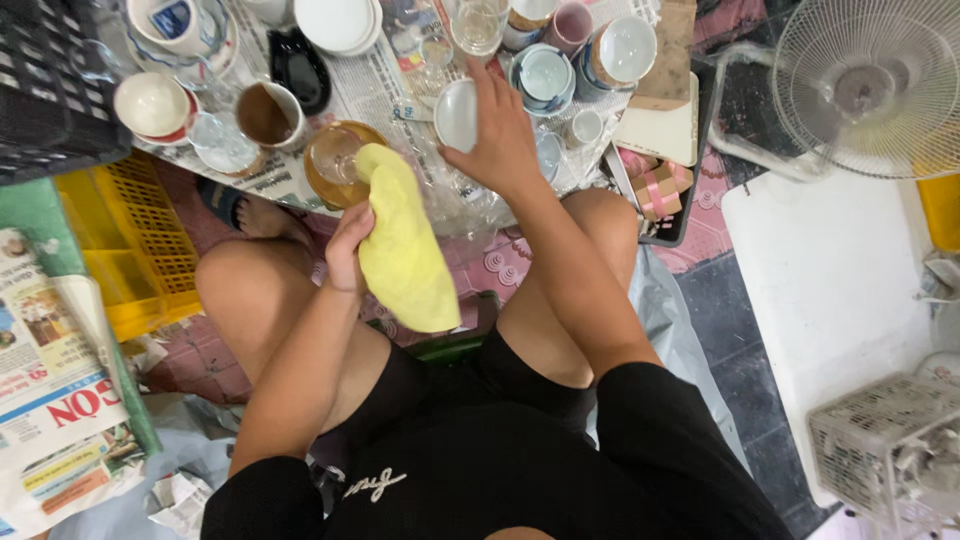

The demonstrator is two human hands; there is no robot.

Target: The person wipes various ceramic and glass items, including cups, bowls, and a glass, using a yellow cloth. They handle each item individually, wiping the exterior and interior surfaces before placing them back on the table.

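Head view shows me sitting low with my knees apart, and my left hand is closed around the top of a yellow cloth, which hangs down between my legs in front of the amber glass bowl. My right hand reaches forward over the newspaper-covered spread of crockery, fingers curled around a small pale bowl that I hold near the middle of the pile, just beside a clear glass and a stack of blue-rimmed bowls. The small bowl is tipped on its side, its open mouth turned left toward the cloth and its rim standing roughly upright; being round, it has no real long axis beyond the one running through its mouth, which lies nearly level and points left. I judge the main risk to be my one-handed grip: I hold it by the rim and back only, so a slip would drop it onto the crowded cups and glasses below and chip something. The dangling cloth could also brush the amber bowl or the brown-lined mug at the near edge and nudge them off the paper.
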